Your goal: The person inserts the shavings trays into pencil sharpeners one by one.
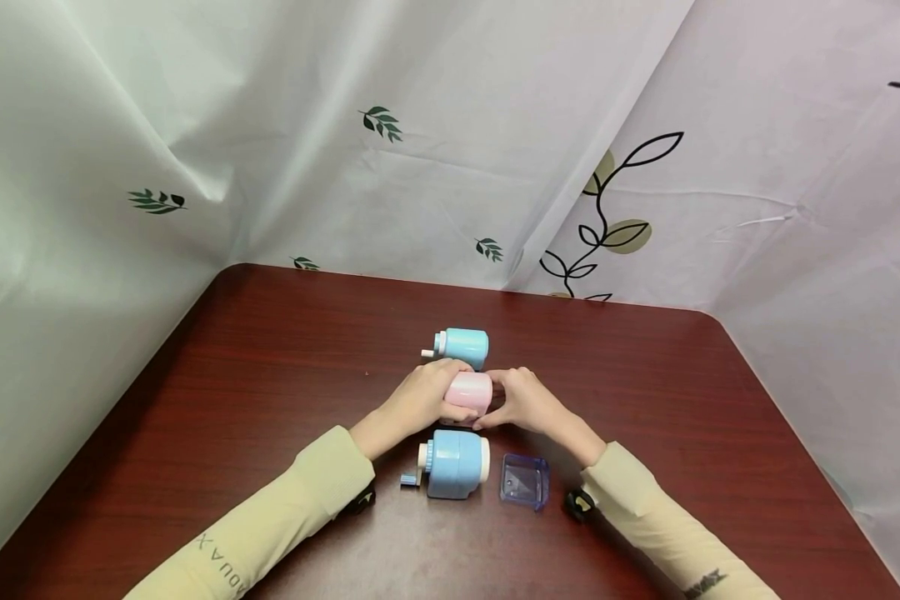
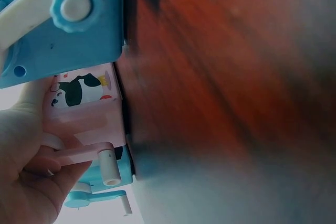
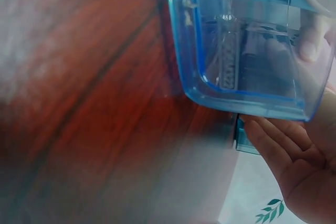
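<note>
Pink sharpener (image 1: 469,392) mid-pic on bench (image 1: 307,350). L hand (image 1: 418,396) at its 9 o'clk, fingers & thumb wrapped round, gripping. R hand (image 1: 527,400) at 3 o'clk, thumb & fingers curved apart abt near end; can't tell if gripping. Lt-blue sharpener (image 1: 467,345) at 12, blue sharpener (image 1: 453,465) at 6, clear tinted bin (image 1: 523,483) approx 5.

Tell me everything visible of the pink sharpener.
The pink sharpener looks like glossy plastic, with a cartoon picture and a crank with a pale knob. It appears upright on the table, crank leftward, between a nearer blue sharpener and a farther one. The left hand grips it; contact with the right hand is unclear.
</note>
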The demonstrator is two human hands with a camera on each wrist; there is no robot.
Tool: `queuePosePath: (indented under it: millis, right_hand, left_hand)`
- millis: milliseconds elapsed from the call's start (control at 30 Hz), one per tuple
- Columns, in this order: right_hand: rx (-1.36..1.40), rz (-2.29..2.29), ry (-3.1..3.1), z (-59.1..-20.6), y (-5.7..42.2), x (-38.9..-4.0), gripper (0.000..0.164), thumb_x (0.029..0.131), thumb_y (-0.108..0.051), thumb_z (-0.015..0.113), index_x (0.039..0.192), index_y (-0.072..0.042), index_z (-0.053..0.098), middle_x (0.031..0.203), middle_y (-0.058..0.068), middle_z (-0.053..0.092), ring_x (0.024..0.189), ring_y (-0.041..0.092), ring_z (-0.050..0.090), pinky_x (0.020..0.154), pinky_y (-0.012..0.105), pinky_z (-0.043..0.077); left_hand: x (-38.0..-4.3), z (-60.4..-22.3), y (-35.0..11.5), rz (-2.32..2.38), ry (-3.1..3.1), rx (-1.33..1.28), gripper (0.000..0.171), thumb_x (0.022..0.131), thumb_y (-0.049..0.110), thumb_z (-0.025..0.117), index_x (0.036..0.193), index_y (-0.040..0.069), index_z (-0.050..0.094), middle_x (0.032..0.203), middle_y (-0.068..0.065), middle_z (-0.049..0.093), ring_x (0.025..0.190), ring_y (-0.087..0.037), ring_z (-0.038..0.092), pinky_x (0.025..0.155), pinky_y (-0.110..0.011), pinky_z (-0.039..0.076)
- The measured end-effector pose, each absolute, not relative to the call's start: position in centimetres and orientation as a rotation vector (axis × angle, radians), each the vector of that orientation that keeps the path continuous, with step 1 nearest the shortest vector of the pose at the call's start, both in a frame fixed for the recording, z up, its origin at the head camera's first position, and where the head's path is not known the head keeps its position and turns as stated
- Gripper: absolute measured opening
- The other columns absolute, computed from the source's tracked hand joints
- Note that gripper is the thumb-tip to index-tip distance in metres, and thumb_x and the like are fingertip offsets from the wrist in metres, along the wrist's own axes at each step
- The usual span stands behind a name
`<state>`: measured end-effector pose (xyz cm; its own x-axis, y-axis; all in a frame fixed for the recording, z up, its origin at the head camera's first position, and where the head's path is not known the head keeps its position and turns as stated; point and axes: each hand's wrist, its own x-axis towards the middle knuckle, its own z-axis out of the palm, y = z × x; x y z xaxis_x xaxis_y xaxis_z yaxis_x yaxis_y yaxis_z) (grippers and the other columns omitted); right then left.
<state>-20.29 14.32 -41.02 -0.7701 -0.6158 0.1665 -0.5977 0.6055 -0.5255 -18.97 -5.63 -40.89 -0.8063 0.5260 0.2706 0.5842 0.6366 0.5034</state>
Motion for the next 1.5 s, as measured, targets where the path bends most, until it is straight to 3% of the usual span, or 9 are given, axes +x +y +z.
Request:
queuePosePath:
  millis: [1233, 1500]
  right_hand:
    - [-0.978, -0.912, 2.817, -41.35, 14.37, -19.54, 0.047, 0.061, -0.039, 0.082, 0.095, -0.015, 0.061, 0.079, -0.008, 0.064, 0.068, 0.003, 0.054, 0.061, 0.022, 0.047]
    - [-0.952, -0.980, 2.784, -40.90, 14.84, -19.45, 0.056, 0.061, -0.041, 0.081, 0.103, -0.011, 0.061, 0.090, -0.003, 0.068, 0.080, 0.002, 0.059, 0.070, 0.025, 0.050]
  left_hand:
    - [-19.10, -40.76, -6.01, -0.922, -2.720, -1.010, 0.052, 0.069, 0.036, 0.076, 0.109, 0.007, 0.057, 0.099, -0.004, 0.061, 0.082, -0.012, 0.053, 0.074, -0.031, 0.047]
    - [-18.98, -40.52, -6.19, -0.888, -2.702, -0.995, 0.058, 0.070, 0.039, 0.075, 0.115, 0.007, 0.056, 0.107, -0.005, 0.061, 0.090, -0.014, 0.055, 0.078, -0.034, 0.047]
